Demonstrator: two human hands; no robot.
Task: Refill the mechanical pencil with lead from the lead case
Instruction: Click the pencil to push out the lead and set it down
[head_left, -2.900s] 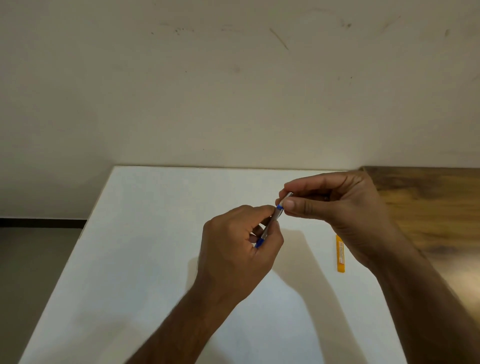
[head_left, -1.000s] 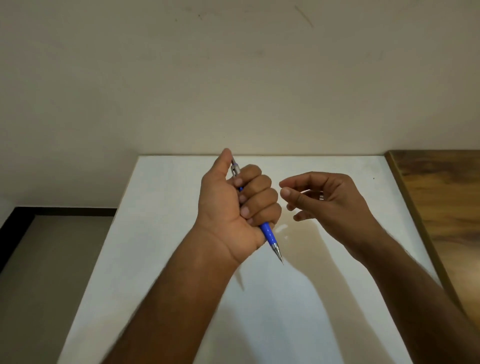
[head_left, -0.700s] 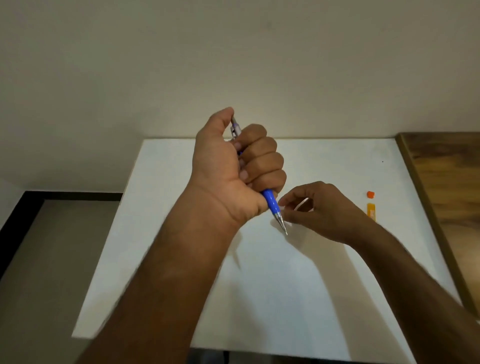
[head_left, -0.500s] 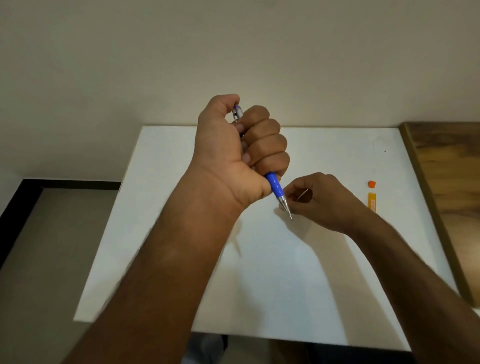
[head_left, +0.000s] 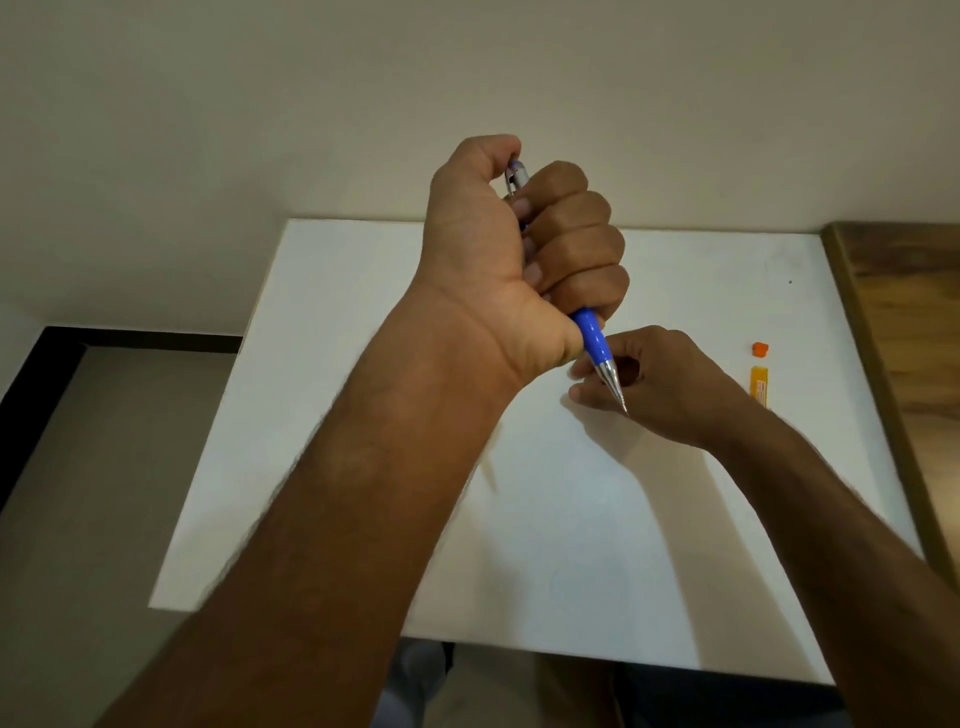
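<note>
My left hand (head_left: 519, 260) is raised above the white table (head_left: 363, 415) and closed in a fist around the blue and silver mechanical pencil (head_left: 592, 340). The thumb lies over the pencil's top end, and the metal tip points down and to the right. My right hand (head_left: 675, 384) rests low on the table just behind the tip, with its fingertips pinched together. What they pinch is hidden behind the tip. The orange lead case (head_left: 759, 385) lies open on the table to the right, and its small orange cap (head_left: 760, 349) sits just beyond it.
A dark wooden surface (head_left: 914, 338) borders the white table on the right. A plain wall stands behind the table, and grey floor (head_left: 104, 467) lies to the left. The table's near edge is close to my body.
My left fist has lifted with the pencil, tip down, and the thumb has moved onto the top end. My right hand dropped to the table holding a thin lead and moved in under the tip.
</note>
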